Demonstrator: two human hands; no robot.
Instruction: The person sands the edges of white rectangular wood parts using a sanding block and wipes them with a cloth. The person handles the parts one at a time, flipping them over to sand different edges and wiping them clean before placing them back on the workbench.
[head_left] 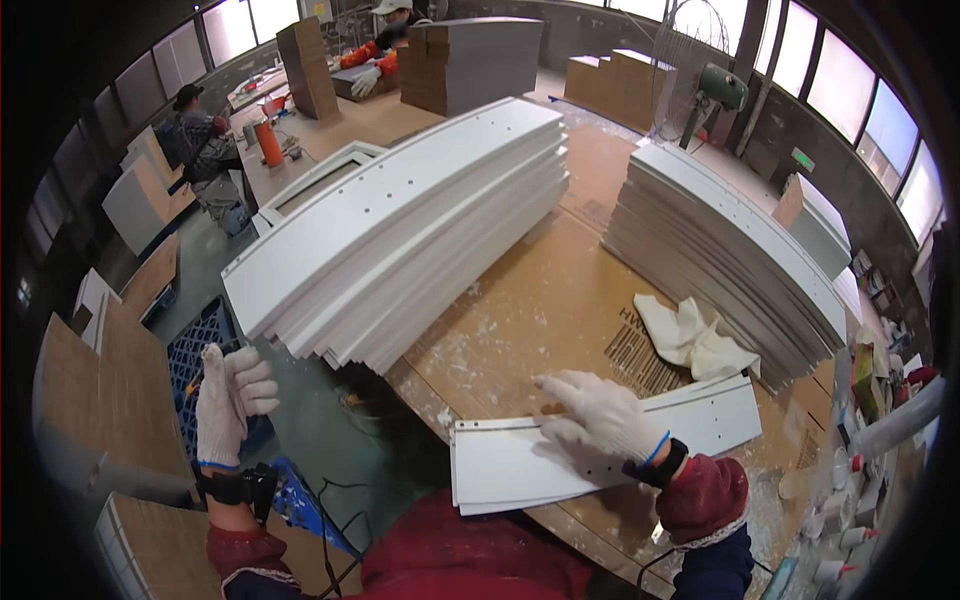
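Observation:
My left hand [234, 402], in a white knit glove, is raised off the table's left side, above a blue plastic crate. Its thumb is apart from the bent fingers, and nothing shows in it. My right hand [603, 418], gloved the same way, lies over a white drilled panel [700, 425] at the table's near edge, fingers stretched out. Whether it presses on the panel or hovers just above cannot be made out. At least one more white board lies under this panel. Beyond it, a crumpled cream cloth [690, 335] rests against the right-hand stack.
Tall stacks of white panels stand on the cardboard-covered table [520, 310], one left [400, 205] and one right [735, 235]. The blue crate [205, 345] sits at lower left. Glue bottles [835, 570] line the right side. A fan [715, 90] and two people are farther back.

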